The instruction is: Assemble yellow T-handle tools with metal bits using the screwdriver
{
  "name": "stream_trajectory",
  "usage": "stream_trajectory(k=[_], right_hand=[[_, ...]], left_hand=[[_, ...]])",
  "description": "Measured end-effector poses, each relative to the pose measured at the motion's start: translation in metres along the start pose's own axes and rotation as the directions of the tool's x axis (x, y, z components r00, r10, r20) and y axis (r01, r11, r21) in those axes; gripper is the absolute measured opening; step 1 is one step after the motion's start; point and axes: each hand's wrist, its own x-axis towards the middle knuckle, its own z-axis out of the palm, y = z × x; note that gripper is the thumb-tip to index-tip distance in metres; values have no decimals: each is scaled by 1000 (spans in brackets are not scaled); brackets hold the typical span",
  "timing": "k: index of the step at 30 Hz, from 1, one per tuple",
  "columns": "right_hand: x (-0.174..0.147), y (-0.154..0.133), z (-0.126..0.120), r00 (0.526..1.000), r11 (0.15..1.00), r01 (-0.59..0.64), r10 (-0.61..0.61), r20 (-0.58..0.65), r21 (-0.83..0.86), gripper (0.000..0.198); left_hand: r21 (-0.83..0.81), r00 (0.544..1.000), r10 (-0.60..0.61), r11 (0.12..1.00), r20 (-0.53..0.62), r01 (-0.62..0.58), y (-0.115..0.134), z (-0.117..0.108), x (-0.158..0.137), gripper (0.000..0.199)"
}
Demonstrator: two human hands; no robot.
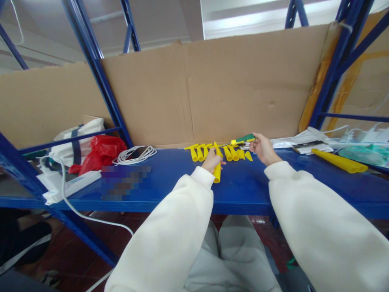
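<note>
My left hand is closed round a yellow plastic tube whose open end points toward me. My right hand pinches the end of a green-and-yellow handled screwdriver. Its thin shaft points left, to the upper part of the held tube; whether the two touch, I cannot tell. Left of my left hand, several yellow tubes lie side by side on the blue shelf. More yellow tubes and small yellow pieces rest between my hands.
Coiled white cable, a red plastic bag and a white power strip are at the left. At the right lie a long yellow cone and a flat packet. Cardboard walls the back between blue posts.
</note>
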Motion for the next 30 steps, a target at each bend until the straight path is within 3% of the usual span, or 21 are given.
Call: stream_trajectory(k=[5,14,20,30], right_hand=[[-2,1,0,999,998,42,-42,13,-45,50],[-14,-8,7,993,1000,25,-24,113,-1,32],[-9,-4,3,998,999,38,-38,41,-5,40],[-7,-1,4,998,999,45,-45,32,-20,37]], left_hand=[[-6,1000,-15,1000,-16,15,2,0,-2,72],[-13,1000,-18,1000,-12,18,4,0,-4,72],[-14,1000,-6,1000,-7,6,2,0,-2,73],[2,1000,8,1000,-12,-8,0,1,0,72]])
